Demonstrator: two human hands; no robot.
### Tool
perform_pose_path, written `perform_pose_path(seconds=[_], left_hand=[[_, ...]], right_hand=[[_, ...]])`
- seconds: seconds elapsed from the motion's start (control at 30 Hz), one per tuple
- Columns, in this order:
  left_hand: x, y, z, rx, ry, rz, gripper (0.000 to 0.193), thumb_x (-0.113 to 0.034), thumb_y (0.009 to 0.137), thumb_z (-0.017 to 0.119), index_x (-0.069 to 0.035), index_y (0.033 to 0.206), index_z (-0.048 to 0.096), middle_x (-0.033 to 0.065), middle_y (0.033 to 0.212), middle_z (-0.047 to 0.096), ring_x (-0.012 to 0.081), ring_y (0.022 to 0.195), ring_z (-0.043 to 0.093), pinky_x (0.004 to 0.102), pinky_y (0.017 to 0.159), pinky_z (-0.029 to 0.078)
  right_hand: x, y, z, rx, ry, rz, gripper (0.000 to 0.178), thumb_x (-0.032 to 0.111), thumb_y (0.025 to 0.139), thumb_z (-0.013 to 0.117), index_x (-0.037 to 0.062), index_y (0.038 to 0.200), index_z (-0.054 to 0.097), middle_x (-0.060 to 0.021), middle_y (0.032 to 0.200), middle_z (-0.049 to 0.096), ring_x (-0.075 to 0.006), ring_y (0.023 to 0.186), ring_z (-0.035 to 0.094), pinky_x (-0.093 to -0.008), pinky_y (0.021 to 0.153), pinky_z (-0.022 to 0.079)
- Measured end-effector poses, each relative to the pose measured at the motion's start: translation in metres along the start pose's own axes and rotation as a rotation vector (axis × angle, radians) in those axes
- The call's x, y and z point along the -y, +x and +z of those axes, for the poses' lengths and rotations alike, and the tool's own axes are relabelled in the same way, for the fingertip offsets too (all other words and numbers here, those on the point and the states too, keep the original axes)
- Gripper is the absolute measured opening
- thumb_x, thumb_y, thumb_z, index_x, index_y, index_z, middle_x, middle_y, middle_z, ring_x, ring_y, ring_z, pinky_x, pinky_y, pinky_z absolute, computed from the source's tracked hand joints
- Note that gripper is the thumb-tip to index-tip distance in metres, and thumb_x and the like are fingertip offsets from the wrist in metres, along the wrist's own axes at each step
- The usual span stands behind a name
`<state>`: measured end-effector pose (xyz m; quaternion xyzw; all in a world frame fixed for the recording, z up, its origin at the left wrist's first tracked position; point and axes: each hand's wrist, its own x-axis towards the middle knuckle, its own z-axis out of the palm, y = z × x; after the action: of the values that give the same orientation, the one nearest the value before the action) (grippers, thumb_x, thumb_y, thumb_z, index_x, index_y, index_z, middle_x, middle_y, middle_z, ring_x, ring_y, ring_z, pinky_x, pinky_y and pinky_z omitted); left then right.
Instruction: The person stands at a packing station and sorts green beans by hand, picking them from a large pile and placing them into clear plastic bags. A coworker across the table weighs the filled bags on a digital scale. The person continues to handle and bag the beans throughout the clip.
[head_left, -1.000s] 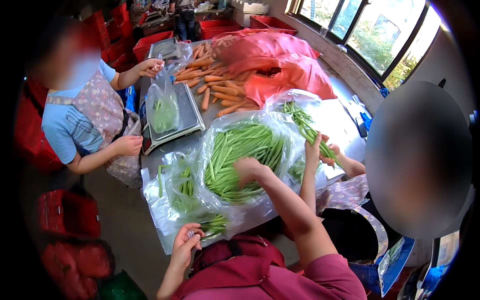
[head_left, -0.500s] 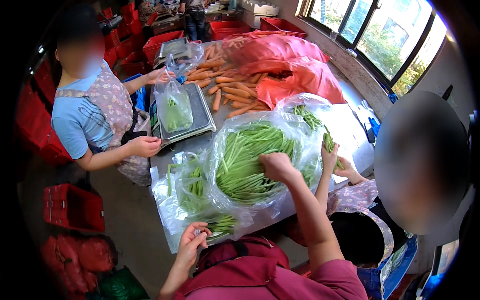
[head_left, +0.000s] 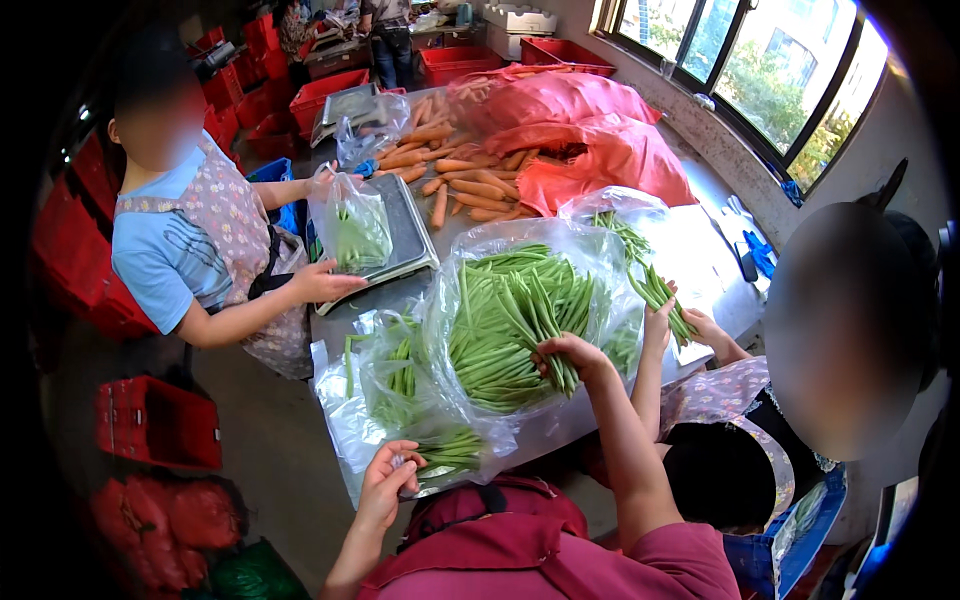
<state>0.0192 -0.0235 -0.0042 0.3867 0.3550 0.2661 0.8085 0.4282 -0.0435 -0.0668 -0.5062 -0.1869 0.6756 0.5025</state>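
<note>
My right hand (head_left: 572, 358) is wrapped round a bunch of green beans (head_left: 535, 312), held above the large clear plastic bag (head_left: 610, 300). That bag is full of loose green beans (head_left: 490, 370). Near the table's front edge, my left hand (head_left: 388, 480) pinches the edge of a small clear plastic bag (head_left: 490, 448). Several green beans (head_left: 448, 450) lie inside this small bag, beside my fingers. Another clear bag with beans (head_left: 400, 380) rests just beyond it.
At left, a person holds a bag of beans (head_left: 360, 235) on a scale (head_left: 405, 225). Another person at right holds a bunch of beans (head_left: 662, 295). Carrots (head_left: 480, 185) and red sacks (head_left: 600, 150) cover the table's far part. A red crate (head_left: 160, 425) stands on the floor.
My right hand has lifted a bunch of beans out of the pile and moved slightly nearer. My left hand stays at the small bag. The left person's lower hand has moved to the bag.
</note>
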Motion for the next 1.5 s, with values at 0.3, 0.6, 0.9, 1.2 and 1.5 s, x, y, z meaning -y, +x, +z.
perform_pose_path(seconds=[0.3, 0.6, 0.9, 1.2, 1.5], left_hand=[[-0.004, 0.002, 0.006, -0.011, 0.049, 0.002, 0.026, -0.003, 0.090, 0.053, -0.003, 0.116, 0.052, 0.0094, 0.095, 0.061, 0.0060, 0.062, 0.051, 0.0199, 0.059, 0.044], [-0.022, 0.058, 0.042, -0.109, 0.074, 0.110, 0.027, -0.017, 0.097, 0.051, -0.004, 0.120, 0.053, 0.0035, 0.087, 0.057, 0.0051, 0.058, 0.045, 0.0197, 0.053, 0.040], [0.000, 0.106, 0.053, -0.087, -0.009, 0.119, 0.009, -0.016, 0.093, 0.060, -0.007, 0.092, 0.060, -0.0053, 0.066, 0.049, 0.0030, 0.053, 0.039, 0.0197, 0.049, 0.031], [0.003, 0.082, 0.056, 0.011, 0.269, 0.035, 0.017, -0.022, 0.096, 0.054, -0.008, 0.105, 0.054, -0.0007, 0.080, 0.054, 0.0052, 0.057, 0.044, 0.0209, 0.054, 0.038], [-0.048, -0.004, -0.005, 0.044, 0.347, -0.021, 0.067, -0.058, 0.096, 0.027, -0.013, 0.145, 0.024, 0.0147, 0.131, 0.045, 0.0096, 0.057, 0.048, 0.0326, 0.070, 0.053]], right_hand=[[-0.046, -0.004, 0.054, 0.365, 0.703, 0.085, 0.052, 0.014, 0.085, 0.053, -0.0030, 0.133, 0.042, -0.0038, 0.086, 0.053, -0.0137, 0.073, 0.055, -0.0266, 0.067, 0.050], [-0.068, -0.039, 0.102, 0.461, 0.521, 0.065, 0.049, 0.017, 0.075, 0.068, -0.0013, 0.118, 0.052, -0.0065, 0.081, 0.055, -0.0172, 0.068, 0.057, -0.0301, 0.066, 0.050], [-0.078, -0.055, 0.113, 0.480, 0.334, 0.123, 0.045, 0.016, 0.079, 0.067, 0.0004, 0.117, 0.051, -0.0087, 0.089, 0.057, -0.0177, 0.072, 0.062, -0.0269, 0.061, 0.053], [-0.071, -0.057, 0.133, 0.412, 0.405, 0.090, 0.049, 0.016, 0.078, 0.070, 0.0010, 0.120, 0.049, -0.0079, 0.092, 0.058, -0.0193, 0.078, 0.062, -0.0306, 0.069, 0.054], [-0.028, -0.072, 0.159, 0.197, 0.358, -0.324, 0.053, 0.018, 0.072, 0.076, 0.0053, 0.114, 0.046, -0.0073, 0.085, 0.054, -0.0225, 0.082, 0.057, -0.0364, 0.077, 0.049]])
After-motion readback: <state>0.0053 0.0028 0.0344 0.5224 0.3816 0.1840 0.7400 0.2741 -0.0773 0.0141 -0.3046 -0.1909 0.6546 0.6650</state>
